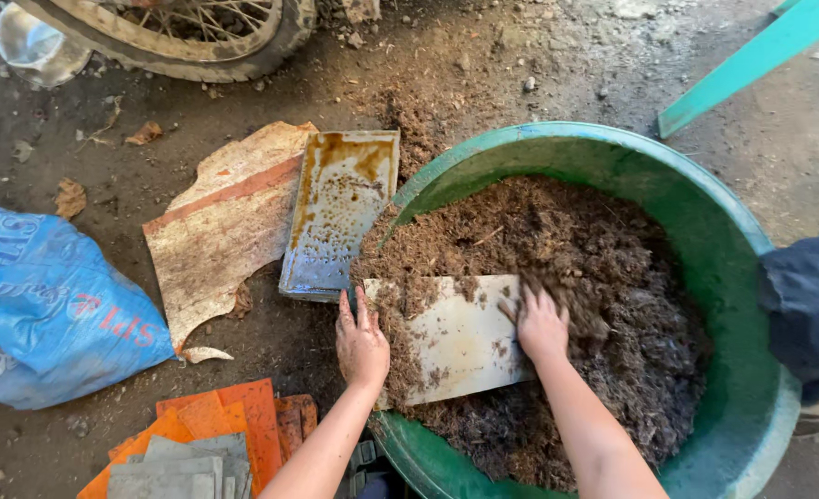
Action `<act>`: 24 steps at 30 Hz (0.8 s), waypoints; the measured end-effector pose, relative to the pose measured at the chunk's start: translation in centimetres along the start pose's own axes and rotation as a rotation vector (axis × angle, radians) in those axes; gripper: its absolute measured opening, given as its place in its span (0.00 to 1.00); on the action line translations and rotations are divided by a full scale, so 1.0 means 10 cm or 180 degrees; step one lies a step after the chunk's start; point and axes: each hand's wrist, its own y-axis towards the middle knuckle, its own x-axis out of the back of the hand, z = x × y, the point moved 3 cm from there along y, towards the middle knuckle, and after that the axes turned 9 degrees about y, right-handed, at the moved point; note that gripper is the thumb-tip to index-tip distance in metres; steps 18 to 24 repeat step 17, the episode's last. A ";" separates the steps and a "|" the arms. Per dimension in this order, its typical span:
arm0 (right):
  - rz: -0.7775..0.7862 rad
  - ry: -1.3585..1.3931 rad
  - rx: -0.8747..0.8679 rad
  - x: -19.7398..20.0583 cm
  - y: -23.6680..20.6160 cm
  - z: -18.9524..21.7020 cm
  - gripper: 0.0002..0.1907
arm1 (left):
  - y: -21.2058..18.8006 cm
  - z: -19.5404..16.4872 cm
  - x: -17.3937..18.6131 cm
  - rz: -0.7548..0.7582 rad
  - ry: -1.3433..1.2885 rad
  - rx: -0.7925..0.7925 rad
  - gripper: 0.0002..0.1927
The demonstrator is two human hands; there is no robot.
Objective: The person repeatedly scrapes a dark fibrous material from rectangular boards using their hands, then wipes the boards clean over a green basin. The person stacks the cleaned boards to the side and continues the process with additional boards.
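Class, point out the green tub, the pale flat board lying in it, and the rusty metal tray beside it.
green tub (pixel 705 199): head view, on its far inner wall.
pale flat board (pixel 460 342): head view, on its bare middle.
rusty metal tray (pixel 336 217): head view, on its flat bottom.

A green tub (pixel 705 212) holds dark brown fibrous mix (pixel 604 268). On it lies a pale grey, dirt-speckled tray (pixel 460 342). At ten o'clock sits a rust-streaked grey tray (pixel 336 217); at nine, a blue sack (pixel 49 314) with red-and-white print; at seven, orange tiles (pixel 243 416).

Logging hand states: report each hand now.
Left hand: open, flat on the pale board.
Right hand: open, on the board's edge, fingers in brown mulch.
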 end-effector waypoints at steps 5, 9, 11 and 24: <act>0.0178 -0.0190 -0.0522 -0.05 -0.54 -0.14 0.27 | 0.07 -0.05 0.08 -0.0053 -0.0016 0.0058 0.29; 0.0401 0.1151 -0.1701 -0.19 -0.72 0.47 0.26 | 0.10 -0.08 0.17 -0.0155 -0.0343 0.0118 0.29; -0.0251 0.2093 -0.1309 -0.26 -0.89 0.98 0.26 | 0.09 -0.07 0.19 -0.0092 -0.0585 0.0184 0.28; 0.0549 0.1145 0.0417 -0.23 -1.29 1.74 0.28 | 0.07 -0.02 0.19 -0.0510 -0.1294 0.0154 0.25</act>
